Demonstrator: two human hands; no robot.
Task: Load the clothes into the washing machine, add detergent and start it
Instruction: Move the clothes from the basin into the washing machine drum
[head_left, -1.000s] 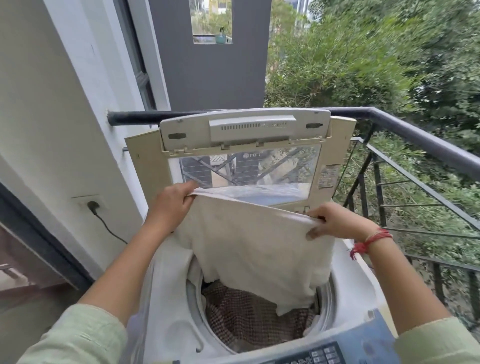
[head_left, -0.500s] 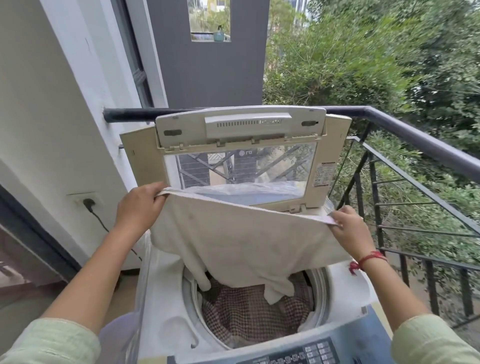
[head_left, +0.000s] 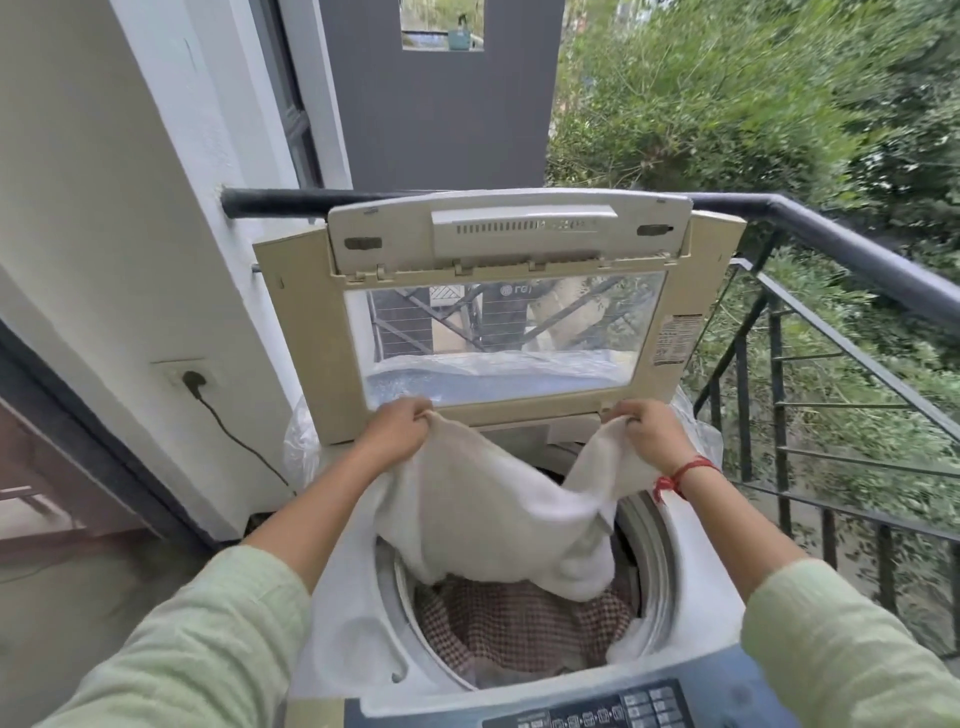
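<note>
A top-loading washing machine (head_left: 353, 644) stands in front of me with its folding lid (head_left: 509, 312) raised upright. A white cloth (head_left: 493, 519) hangs over the drum opening, sagging in the middle, its lower end inside the drum. My left hand (head_left: 397, 423) grips its left top corner and my right hand (head_left: 649, 428) grips its right top corner. Below the cloth, a red-and-white checked garment (head_left: 524, 623) lies in the drum. The button panel (head_left: 592, 712) runs along the near edge.
A black balcony railing (head_left: 841, 249) runs behind and to the right of the machine. A white wall with a socket and black plug cable (head_left: 195, 382) is on the left. Clear plastic sheeting (head_left: 298, 441) bunches behind the machine. Trees lie beyond the railing.
Both hands have lowered the white cloth from lid height toward the drum and come closer together. The cloth now sags and reaches further into the drum.
</note>
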